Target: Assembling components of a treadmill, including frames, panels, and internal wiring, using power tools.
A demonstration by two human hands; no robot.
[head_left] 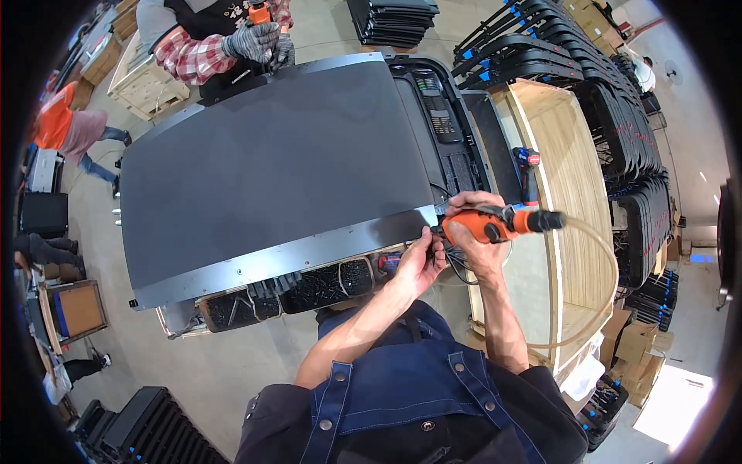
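A treadmill deck with a dark belt and silver side rails lies in front of me. My right hand grips an orange and black power screwdriver at the deck's near right corner. Its tip points left, toward the rail end, and a tan hose trails from its back. Beside that tip, my left hand has its fingers pinched together at the rail's end; whatever they hold is hidden. Black cables hang just below the hands. The black motor housing adjoins the belt's right end.
Across the deck, a co-worker's gloved hands hold another orange tool. Bins of screws sit under the near rail. A cordless driver stands by a wooden crate at right. Stacked black frames rise beyond.
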